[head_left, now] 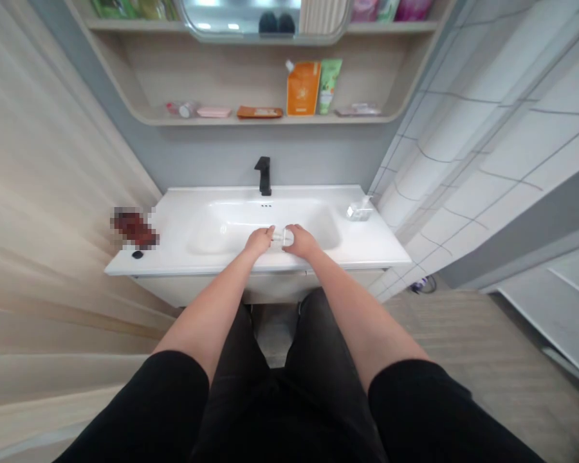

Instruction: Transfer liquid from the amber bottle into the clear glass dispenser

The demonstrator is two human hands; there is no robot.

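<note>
Over the front part of the white sink basin [207, 228], my two hands meet around a small clear-and-white container [288, 238]. My right hand [302, 243] is closed round its wider, rounded end. My left hand [259, 242] pinches the narrow whitish part [275, 236] that points left. Whether this narrow part is joined to the container or separate, I cannot tell. Behind the hands, a black faucet [264, 177] rises at the back of the basin.
On the counter's right stands a clear pump bottle [359, 209]. A pixelated reddish-brown thing [136, 228] and a small black object [137, 254] are at the left end. Above, a shelf holds an orange pouch [303, 89], a green tube [329, 87] and small packets. A mirror [251, 16] hangs overhead.
</note>
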